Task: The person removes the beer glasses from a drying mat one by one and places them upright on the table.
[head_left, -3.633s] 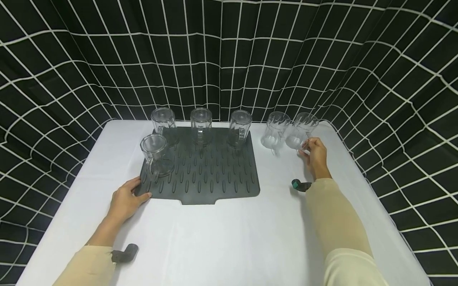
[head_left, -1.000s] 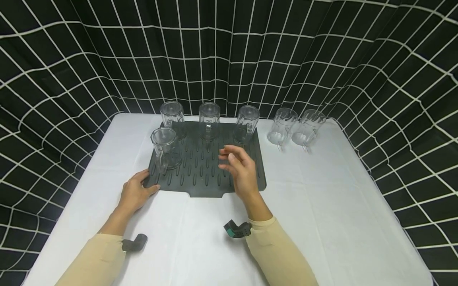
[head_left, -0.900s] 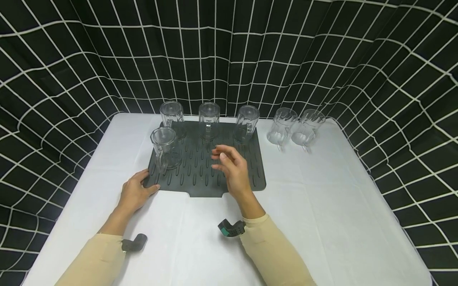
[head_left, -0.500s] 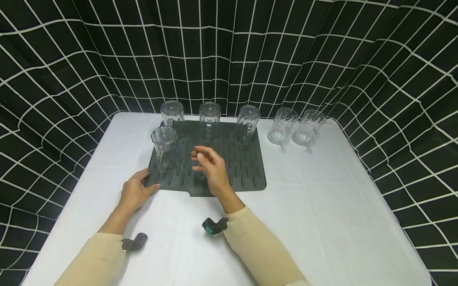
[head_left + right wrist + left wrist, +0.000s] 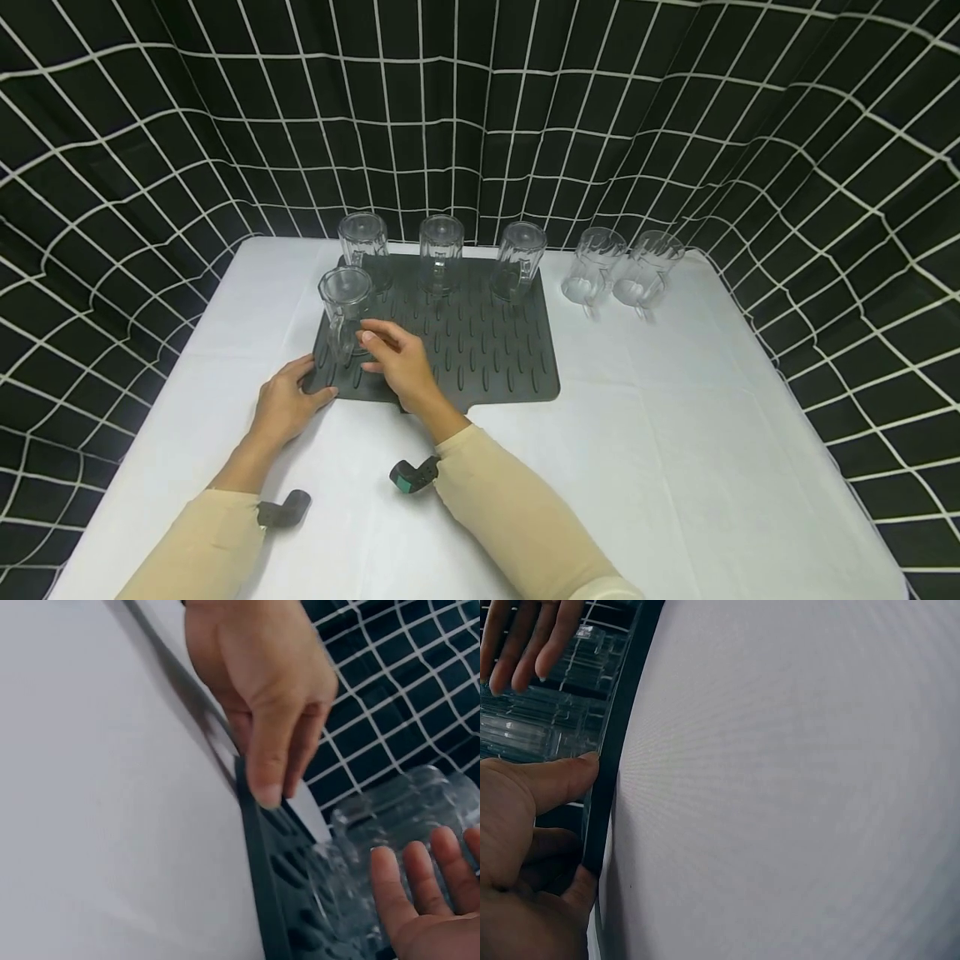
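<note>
My left hand (image 5: 283, 404) holds the front left corner of a dark grey ribbed drying mat (image 5: 480, 367), thumb at its front edge and fingers at its left side. In the left wrist view the thumb (image 5: 566, 780) lies along the mat's edge. My right hand (image 5: 401, 362), fingers loosely bent and parted, is over the mat's left part, fingertips right beside a clear glass mug (image 5: 345, 287) with a handle. That mug stands upside down near the front left. Three more upside-down glass mugs, at left (image 5: 363, 237), middle (image 5: 441, 242) and right (image 5: 520, 250), line the mat's back edge.
Two glass mugs, one (image 5: 592, 267) beside the other (image 5: 647, 271), stand mouth up on the white tablecloth (image 5: 675, 433), right of the mat. A black curtain (image 5: 480, 108) with white grid lines surrounds the table's back and sides.
My right hand has left the rightmost upright mug and swept left across the mat to the front left mug. My left hand stays at the mat's corner. The mugs have kept their places.
</note>
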`<state>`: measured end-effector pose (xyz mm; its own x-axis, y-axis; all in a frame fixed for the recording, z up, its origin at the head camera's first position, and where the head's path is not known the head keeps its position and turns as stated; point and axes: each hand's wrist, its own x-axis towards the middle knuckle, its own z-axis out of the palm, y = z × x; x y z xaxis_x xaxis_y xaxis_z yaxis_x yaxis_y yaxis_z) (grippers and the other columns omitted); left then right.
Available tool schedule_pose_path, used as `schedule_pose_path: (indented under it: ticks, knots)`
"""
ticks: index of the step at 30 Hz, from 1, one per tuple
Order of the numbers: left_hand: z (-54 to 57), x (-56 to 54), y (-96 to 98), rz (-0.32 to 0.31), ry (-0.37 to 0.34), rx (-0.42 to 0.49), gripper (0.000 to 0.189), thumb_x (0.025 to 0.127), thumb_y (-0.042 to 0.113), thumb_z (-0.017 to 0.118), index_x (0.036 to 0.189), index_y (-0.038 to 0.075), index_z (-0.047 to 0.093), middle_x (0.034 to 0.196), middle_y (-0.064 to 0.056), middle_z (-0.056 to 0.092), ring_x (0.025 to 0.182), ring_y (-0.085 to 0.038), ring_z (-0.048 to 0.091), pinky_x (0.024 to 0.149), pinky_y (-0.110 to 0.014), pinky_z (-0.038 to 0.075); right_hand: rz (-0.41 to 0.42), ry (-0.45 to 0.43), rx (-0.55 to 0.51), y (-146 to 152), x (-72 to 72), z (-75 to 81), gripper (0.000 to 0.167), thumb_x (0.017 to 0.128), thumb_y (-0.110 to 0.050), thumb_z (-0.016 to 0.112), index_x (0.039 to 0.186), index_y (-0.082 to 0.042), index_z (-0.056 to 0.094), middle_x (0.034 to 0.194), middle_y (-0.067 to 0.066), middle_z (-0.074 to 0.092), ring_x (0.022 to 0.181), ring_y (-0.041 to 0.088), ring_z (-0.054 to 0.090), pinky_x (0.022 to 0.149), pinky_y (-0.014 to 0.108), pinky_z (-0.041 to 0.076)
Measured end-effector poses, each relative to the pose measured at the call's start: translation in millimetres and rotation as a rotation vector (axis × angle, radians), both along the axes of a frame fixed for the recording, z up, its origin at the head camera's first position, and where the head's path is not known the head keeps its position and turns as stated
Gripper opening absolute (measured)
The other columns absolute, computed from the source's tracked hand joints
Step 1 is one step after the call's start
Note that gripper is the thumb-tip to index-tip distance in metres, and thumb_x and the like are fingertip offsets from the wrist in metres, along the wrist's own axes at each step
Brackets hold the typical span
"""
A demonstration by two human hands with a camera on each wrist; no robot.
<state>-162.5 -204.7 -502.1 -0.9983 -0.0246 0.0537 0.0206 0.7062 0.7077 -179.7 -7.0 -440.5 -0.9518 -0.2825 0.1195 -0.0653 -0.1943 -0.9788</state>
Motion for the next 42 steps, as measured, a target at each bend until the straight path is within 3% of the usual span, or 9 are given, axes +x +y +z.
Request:
schedule_pose_path:
  ticks: [4, 10, 19, 24, 28, 35, 42]
  knots:
    - [-1.0, -0.7, 0.6, -0.007, 0.016, -0.003, 0.061, 0.082, 0.01, 0.076, 0.131, -0.014, 0.048, 0.14, -0.029, 0.042, 0.123, -0.05, 0.043, 0.098, -0.055, 0.042, 0.012, -0.052, -0.001, -11, -2.3, -7.2, 0.034, 0.101, -0.008, 0.052, 0.131, 0.008, 0.053, 0.125, 0.023, 0.058, 0.117, 0.042, 0.052, 0.088, 0.053, 0.051]
    - [-1.3, -0.4, 0.5, -0.02, 0.024, -0.003, 0.061, 0.082, 0.009, 0.076, 0.131, -0.014, 0.048, 0.14, -0.029, 0.042, 0.123, -0.05, 0.043, 0.098, -0.056, 0.042, 0.006, -0.14, -0.036, -27, -11.7, -30.0, 0.032, 0.1, -0.013, 0.054, 0.129, -0.001, 0.058, 0.118, 0.01, 0.064, 0.114, 0.034, 0.057, 0.086, 0.049, 0.054]
    - [-1.1, -0.1, -1.0, -0.03, 0.018, 0.004, 0.061, 0.084, 0.01, 0.075, 0.133, -0.013, 0.047, 0.141, -0.03, 0.041, 0.125, -0.051, 0.041, 0.1, -0.058, 0.039, -0.013, -0.143, -0.009, -42, -13.4, -33.5, 0.029, 0.099, -0.021, 0.057, 0.124, -0.008, 0.065, 0.118, 0.005, 0.067, 0.113, 0.032, 0.059, 0.08, 0.035, 0.057]
    - [-1.0, 0.3, -1.1, -0.025, 0.015, 0.0, 0.062, 0.084, 0.011, 0.075, 0.132, -0.014, 0.047, 0.141, -0.029, 0.041, 0.126, -0.05, 0.04, 0.101, -0.058, 0.038, -0.064, -0.115, -0.002, -46, -14.7, -33.3, 0.025, 0.099, -0.019, 0.057, 0.115, -0.004, 0.069, 0.11, 0.005, 0.069, 0.107, 0.028, 0.063, 0.082, 0.037, 0.057]
    - [-1.2, 0.8, -1.2, -0.02, 0.014, -0.018, 0.062, 0.084, 0.012, 0.075, 0.132, -0.015, 0.047, 0.141, -0.029, 0.041, 0.126, -0.049, 0.04, 0.101, -0.059, 0.038, -0.106, -0.084, -0.01, -43, -13.7, -33.1, 0.022, 0.099, -0.015, 0.056, 0.11, 0.0, 0.068, 0.102, 0.006, 0.068, 0.104, 0.035, 0.062, 0.08, 0.036, 0.057]
    - [0.0, 0.5, 0.2, -0.009, 0.002, -0.021, 0.062, 0.084, 0.012, 0.075, 0.132, -0.016, 0.047, 0.142, -0.028, 0.041, 0.127, -0.049, 0.039, 0.102, -0.058, 0.038, -0.151, -0.008, 0.021, -33, -9.7, -29.1, 0.021, 0.1, -0.017, 0.054, 0.105, 0.001, 0.063, 0.1, 0.01, 0.07, 0.095, 0.018, 0.067, 0.076, 0.038, 0.059]
    - [0.4, 1.1, 1.2, -0.001, 0.001, -0.006, 0.063, 0.084, 0.012, 0.075, 0.132, -0.016, 0.046, 0.142, -0.029, 0.04, 0.125, -0.05, 0.041, 0.1, -0.056, 0.04, -0.163, 0.09, 0.081, -10, 0.2, -11.9, 0.02, 0.101, -0.01, 0.05, 0.102, 0.008, 0.06, 0.095, 0.023, 0.067, 0.088, 0.045, 0.061, 0.08, 0.052, 0.055]
